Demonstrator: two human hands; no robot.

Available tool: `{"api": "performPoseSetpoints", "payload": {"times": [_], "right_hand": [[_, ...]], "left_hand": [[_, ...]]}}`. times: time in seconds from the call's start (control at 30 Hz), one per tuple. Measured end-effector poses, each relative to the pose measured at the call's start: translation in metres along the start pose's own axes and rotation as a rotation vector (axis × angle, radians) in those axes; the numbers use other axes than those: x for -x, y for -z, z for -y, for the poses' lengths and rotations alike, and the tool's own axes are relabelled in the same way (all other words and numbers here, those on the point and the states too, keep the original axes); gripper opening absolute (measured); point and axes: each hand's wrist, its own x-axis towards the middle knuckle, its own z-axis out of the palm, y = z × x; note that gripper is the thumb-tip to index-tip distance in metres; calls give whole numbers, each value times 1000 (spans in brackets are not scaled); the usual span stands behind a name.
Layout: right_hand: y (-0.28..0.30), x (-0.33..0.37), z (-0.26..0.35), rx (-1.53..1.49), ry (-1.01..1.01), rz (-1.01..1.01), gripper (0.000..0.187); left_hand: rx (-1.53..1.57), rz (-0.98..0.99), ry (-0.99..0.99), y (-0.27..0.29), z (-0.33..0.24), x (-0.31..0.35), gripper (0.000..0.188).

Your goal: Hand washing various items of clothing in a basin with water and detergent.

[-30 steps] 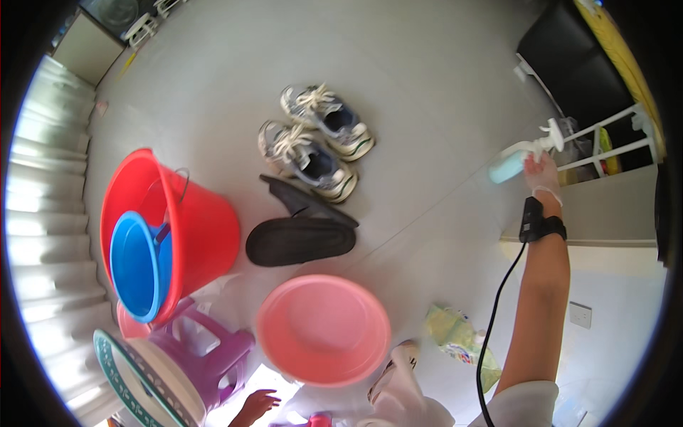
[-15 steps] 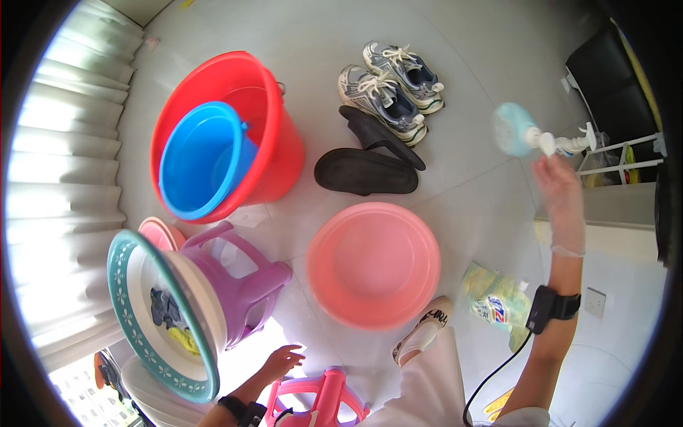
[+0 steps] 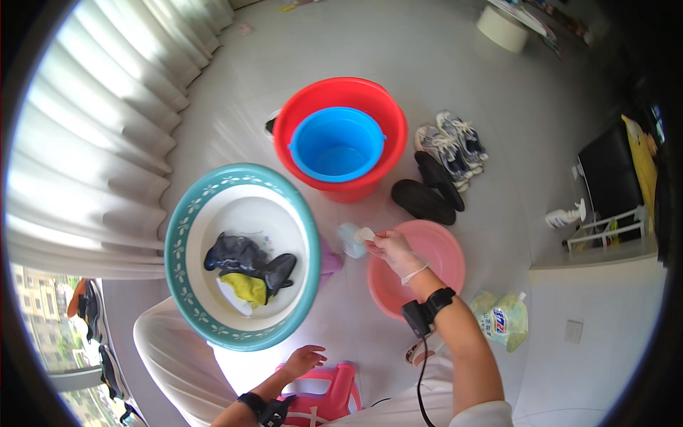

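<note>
My right hand [image 3: 398, 254], in a thin see-through glove, grips a pale blue pump bottle [image 3: 348, 240] by its white pump head. The bottle is tilted, left of the pink basin [image 3: 455, 270], and my wrist passes over that basin. To the left stands a large basin with a teal patterned rim [image 3: 186, 206]. Wet dark cloth items [image 3: 240, 256] and a yellow one [image 3: 247, 287] lie in it, with some foam. My left hand [image 3: 304, 360] is held above the pink stool [image 3: 338, 398], its fingers apart and nothing in them.
A purple stool [image 3: 330, 262] shows beneath the teal-rimmed basin. Farther off, a blue bucket [image 3: 336, 146] sits inside a red tub [image 3: 390, 107]. Black slippers [image 3: 423, 202] and sneakers [image 3: 455, 148] lie to its right. A detergent bag [image 3: 501, 320] and a white spray bottle [image 3: 565, 215] are at right.
My right hand has brought the pump bottle from the far right to the middle, near the teal-rimmed basin. The view has turned left. My left hand stays above the pink stool.
</note>
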Motion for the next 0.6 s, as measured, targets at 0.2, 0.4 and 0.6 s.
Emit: {"api": "performPoseSetpoints", "payload": {"times": [0.2, 0.4, 0.6], "right_hand": [[-30, 5, -42, 65, -117, -143, 27], [-31, 46, -17, 440, -65, -415, 31], [-95, 122, 62, 408, 169, -450, 39]], "left_hand": [[-1, -31, -162, 24, -5, 31, 32], [-33, 98, -346, 29, -22, 48, 36], [-113, 219, -578, 45, -47, 85, 35]]}}
